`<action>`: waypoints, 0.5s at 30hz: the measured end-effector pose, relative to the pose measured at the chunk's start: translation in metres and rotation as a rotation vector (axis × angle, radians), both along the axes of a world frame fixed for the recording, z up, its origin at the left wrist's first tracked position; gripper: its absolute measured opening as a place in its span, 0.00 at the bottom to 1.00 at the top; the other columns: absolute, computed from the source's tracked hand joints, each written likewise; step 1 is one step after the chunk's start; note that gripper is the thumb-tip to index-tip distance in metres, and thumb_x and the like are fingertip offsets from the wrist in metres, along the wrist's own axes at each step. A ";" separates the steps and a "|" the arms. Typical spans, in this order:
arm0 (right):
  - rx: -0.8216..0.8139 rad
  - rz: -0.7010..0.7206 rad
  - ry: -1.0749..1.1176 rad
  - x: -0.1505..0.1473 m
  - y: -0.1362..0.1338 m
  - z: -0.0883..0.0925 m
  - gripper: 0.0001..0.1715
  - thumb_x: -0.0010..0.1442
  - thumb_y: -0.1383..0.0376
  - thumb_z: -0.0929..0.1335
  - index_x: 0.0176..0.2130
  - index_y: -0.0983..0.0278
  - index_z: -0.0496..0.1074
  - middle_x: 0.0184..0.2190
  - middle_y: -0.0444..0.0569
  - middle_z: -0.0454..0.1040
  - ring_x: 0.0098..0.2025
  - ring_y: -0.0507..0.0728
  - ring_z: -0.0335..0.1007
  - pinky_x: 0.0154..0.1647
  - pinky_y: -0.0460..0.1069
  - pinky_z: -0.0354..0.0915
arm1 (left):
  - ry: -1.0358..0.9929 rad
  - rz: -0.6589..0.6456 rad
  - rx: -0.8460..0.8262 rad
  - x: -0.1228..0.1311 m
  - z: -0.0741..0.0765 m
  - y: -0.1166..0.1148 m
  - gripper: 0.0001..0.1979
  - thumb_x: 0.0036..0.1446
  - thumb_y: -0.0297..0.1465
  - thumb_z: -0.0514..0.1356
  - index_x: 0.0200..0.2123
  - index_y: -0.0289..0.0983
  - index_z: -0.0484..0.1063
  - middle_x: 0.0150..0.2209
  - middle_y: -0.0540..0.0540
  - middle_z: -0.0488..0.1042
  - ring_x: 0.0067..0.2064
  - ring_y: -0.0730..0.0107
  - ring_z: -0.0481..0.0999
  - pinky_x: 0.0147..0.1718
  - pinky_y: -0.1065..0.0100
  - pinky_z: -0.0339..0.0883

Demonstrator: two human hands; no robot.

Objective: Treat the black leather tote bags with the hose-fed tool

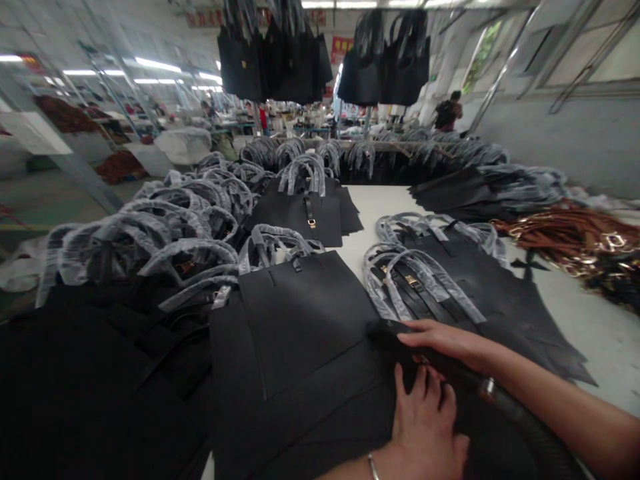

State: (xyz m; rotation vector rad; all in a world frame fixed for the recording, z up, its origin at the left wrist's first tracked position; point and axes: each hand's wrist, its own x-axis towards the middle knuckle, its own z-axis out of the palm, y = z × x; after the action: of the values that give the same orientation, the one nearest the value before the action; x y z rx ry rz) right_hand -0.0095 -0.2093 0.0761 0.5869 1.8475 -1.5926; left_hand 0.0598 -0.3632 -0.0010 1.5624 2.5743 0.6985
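Note:
My right hand (447, 341) is closed round a dark hand tool (385, 328) on a ribbed black hose (530, 420). A metal fitting shows on the hose just behind my grip; the tool's exact kind does not show. Below it, my left hand (425, 423), with a bracelet at the wrist, lies with fingers spread on black leather bag panels (310, 320). Clear film wraps the handles of the stacked bags. Just beyond my hands are black straps with a gold buckle (411, 281) and film-wrapped handles (425, 263).
More black bags with wrapped handles (180, 207) crowd the left side. Brown straps with gold clasps (585, 233) lie on the white table (615, 340) at right. Finished-looking black bags (290, 63) hang overhead. A person (450, 112) stands in the background.

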 end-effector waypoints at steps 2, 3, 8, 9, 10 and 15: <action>0.012 -0.005 0.009 -0.002 -0.004 -0.002 0.28 0.54 0.49 0.73 0.47 0.62 0.71 0.20 0.42 0.71 0.17 0.51 0.65 0.14 0.43 0.60 | -0.005 0.000 0.009 0.000 0.000 0.001 0.31 0.62 0.38 0.50 0.65 0.32 0.52 0.67 0.35 0.52 0.69 0.49 0.42 0.63 0.38 0.38; 0.014 -0.002 0.020 -0.005 -0.008 -0.003 0.28 0.54 0.49 0.73 0.47 0.63 0.71 0.20 0.42 0.71 0.16 0.51 0.64 0.13 0.43 0.60 | -0.006 0.002 0.010 0.000 0.000 0.002 0.32 0.62 0.38 0.50 0.66 0.32 0.51 0.67 0.35 0.51 0.69 0.49 0.41 0.63 0.37 0.38; 0.041 -0.064 0.194 -0.021 -0.025 0.002 0.37 0.56 0.53 0.72 0.60 0.62 0.63 0.20 0.40 0.70 0.15 0.51 0.64 0.14 0.44 0.60 | -0.026 -0.008 -0.029 0.001 -0.001 0.004 0.30 0.62 0.39 0.49 0.65 0.33 0.54 0.67 0.36 0.52 0.69 0.49 0.43 0.63 0.36 0.37; 0.051 -0.091 0.238 -0.020 -0.023 0.006 0.40 0.57 0.53 0.72 0.63 0.60 0.60 0.21 0.40 0.70 0.15 0.51 0.65 0.15 0.44 0.60 | -0.035 -0.012 -0.034 0.002 -0.001 0.004 0.30 0.62 0.39 0.49 0.65 0.33 0.54 0.67 0.36 0.52 0.69 0.49 0.44 0.63 0.36 0.37; 0.060 -0.116 0.274 -0.016 -0.020 0.010 0.42 0.58 0.53 0.72 0.65 0.59 0.57 0.22 0.40 0.71 0.16 0.51 0.66 0.15 0.44 0.61 | -0.048 -0.014 -0.031 0.002 -0.002 0.003 0.30 0.63 0.39 0.49 0.65 0.34 0.53 0.67 0.36 0.51 0.69 0.50 0.44 0.64 0.36 0.37; 0.118 -0.207 0.335 0.024 0.012 0.021 0.44 0.57 0.52 0.72 0.66 0.59 0.55 0.23 0.41 0.72 0.16 0.51 0.66 0.15 0.44 0.60 | -0.234 0.014 0.082 0.000 0.004 -0.002 0.27 0.63 0.41 0.51 0.63 0.38 0.57 0.67 0.39 0.52 0.67 0.50 0.48 0.65 0.37 0.34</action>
State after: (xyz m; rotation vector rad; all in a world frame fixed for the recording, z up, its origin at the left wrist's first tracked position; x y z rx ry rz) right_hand 0.0147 -0.1977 0.0975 0.6082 2.1990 -1.8145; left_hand 0.0594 -0.3647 0.0030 1.3907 2.4166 0.9384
